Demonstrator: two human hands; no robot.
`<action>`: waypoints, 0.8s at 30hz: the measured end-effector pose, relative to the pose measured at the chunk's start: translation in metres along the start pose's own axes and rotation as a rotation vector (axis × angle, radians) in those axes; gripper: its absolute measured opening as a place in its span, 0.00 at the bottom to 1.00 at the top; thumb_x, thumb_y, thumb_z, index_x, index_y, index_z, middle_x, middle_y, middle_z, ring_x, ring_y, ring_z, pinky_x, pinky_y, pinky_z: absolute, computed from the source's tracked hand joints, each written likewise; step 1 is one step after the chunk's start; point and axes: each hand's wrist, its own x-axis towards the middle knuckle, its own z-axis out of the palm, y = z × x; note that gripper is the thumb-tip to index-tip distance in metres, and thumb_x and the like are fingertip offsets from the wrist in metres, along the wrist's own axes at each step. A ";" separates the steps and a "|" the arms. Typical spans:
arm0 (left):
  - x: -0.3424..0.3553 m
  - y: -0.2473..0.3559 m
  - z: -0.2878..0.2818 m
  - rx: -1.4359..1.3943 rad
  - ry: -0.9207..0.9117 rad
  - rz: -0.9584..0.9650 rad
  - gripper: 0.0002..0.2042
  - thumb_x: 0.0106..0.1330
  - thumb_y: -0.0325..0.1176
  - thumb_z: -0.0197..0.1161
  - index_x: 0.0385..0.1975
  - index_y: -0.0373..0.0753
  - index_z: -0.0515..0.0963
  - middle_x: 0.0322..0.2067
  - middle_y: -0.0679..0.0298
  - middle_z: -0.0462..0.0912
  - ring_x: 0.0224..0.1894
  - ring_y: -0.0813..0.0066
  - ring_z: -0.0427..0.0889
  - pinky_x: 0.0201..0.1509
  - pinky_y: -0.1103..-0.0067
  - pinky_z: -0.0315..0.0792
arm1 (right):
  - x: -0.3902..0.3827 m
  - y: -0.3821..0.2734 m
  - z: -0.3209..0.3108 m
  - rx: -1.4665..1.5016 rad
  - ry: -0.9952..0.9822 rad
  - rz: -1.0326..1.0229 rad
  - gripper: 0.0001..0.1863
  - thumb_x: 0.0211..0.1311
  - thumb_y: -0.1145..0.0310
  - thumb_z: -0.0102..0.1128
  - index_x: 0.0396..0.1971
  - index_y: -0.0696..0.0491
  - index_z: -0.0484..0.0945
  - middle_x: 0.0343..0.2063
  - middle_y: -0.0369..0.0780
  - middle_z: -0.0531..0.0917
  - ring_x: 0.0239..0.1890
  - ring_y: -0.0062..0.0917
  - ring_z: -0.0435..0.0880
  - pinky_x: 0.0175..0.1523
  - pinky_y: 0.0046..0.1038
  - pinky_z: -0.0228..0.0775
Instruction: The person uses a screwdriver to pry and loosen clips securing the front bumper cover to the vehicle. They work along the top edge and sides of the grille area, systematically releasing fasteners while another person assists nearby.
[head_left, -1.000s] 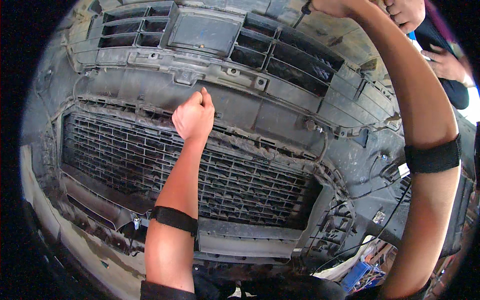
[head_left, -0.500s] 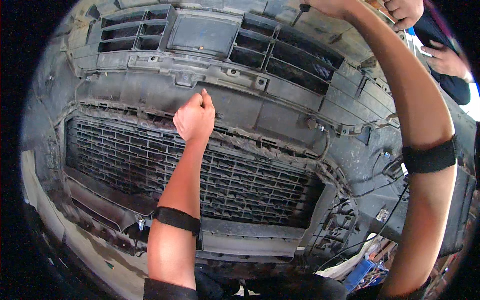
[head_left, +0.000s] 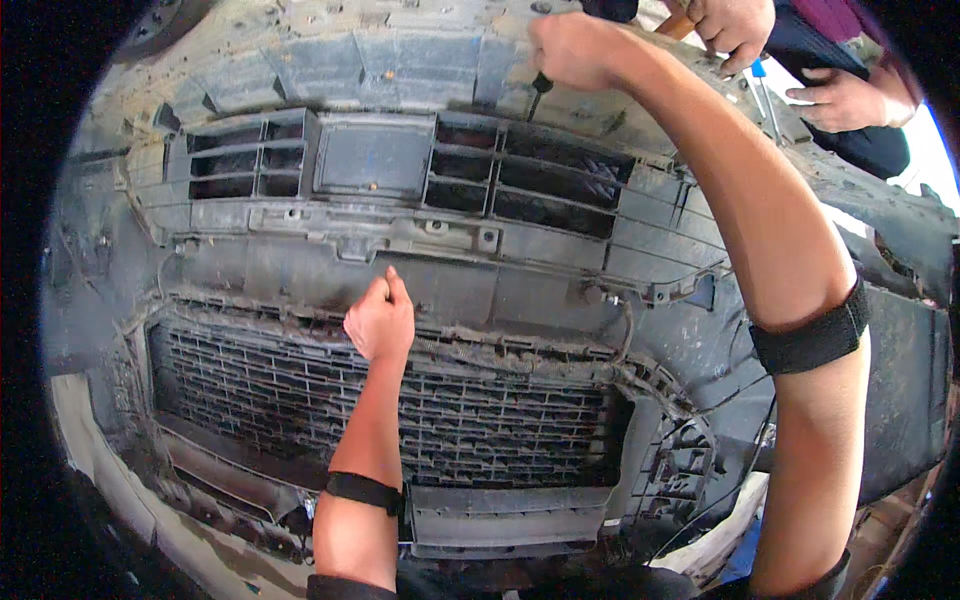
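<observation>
My left hand (head_left: 378, 322) is closed, thumb and forefinger together, over the dusty inner side of a dark car bumper (head_left: 455, 285), just above its mesh grille (head_left: 400, 400). Whatever it pinches, if anything, is too small to make out. Farther off, at the upper middle, my right hand (head_left: 580, 52) is wrapped in a fist around a dark screwdriver (head_left: 540, 88). Its thin shaft points down toward the slatted openings (head_left: 560, 180) of the bumper's far part. The fist hides most of the handle.
At the upper right, a co-worker's hand (head_left: 738, 28) is curled, and another hand (head_left: 840, 100) lies beside a blue-handled tool (head_left: 760, 85). A wiring harness (head_left: 480, 350) runs along the grille's upper edge. A black cable (head_left: 730, 490) hangs at the lower right.
The view has shifted, so the bumper sits lower and more of its far edge shows. My right hand has come left and lower in the picture, still around the screwdriver. The left stays closed.
</observation>
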 end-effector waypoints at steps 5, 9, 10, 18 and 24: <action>0.000 -0.001 0.002 -0.069 0.036 0.037 0.22 0.63 0.43 0.58 0.09 0.40 0.66 0.11 0.54 0.71 0.15 0.49 0.70 0.20 0.60 0.61 | -0.013 -0.007 -0.012 0.109 0.059 -0.060 0.17 0.61 0.62 0.50 0.32 0.63 0.77 0.31 0.52 0.82 0.37 0.42 0.84 0.42 0.38 0.76; 0.000 -0.004 0.002 -0.084 0.032 0.033 0.23 0.63 0.43 0.58 0.09 0.39 0.65 0.11 0.54 0.71 0.15 0.49 0.71 0.20 0.60 0.61 | -0.007 -0.016 -0.019 0.129 -0.188 0.294 0.26 0.65 0.53 0.49 0.31 0.66 0.78 0.32 0.54 0.82 0.38 0.40 0.84 0.42 0.37 0.77; 0.000 -0.004 0.002 -0.100 0.020 0.030 0.23 0.63 0.43 0.58 0.09 0.39 0.65 0.11 0.54 0.71 0.15 0.49 0.70 0.20 0.60 0.61 | -0.005 -0.015 -0.020 0.137 -0.239 0.322 0.23 0.64 0.56 0.51 0.30 0.65 0.78 0.31 0.52 0.82 0.38 0.40 0.84 0.41 0.37 0.77; 0.001 -0.001 0.001 -0.106 0.049 0.074 0.22 0.63 0.42 0.59 0.08 0.40 0.64 0.11 0.54 0.71 0.15 0.49 0.70 0.19 0.61 0.60 | -0.010 -0.006 -0.016 0.007 -0.157 0.018 0.06 0.52 0.70 0.59 0.24 0.57 0.80 0.28 0.46 0.83 0.35 0.37 0.83 0.41 0.35 0.74; 0.001 -0.004 0.001 -0.100 0.056 0.116 0.23 0.62 0.41 0.60 0.07 0.40 0.64 0.10 0.55 0.70 0.13 0.50 0.69 0.17 0.61 0.60 | -0.014 -0.020 -0.012 -0.064 -0.174 0.173 0.17 0.60 0.61 0.58 0.27 0.63 0.77 0.31 0.52 0.82 0.37 0.43 0.83 0.46 0.39 0.75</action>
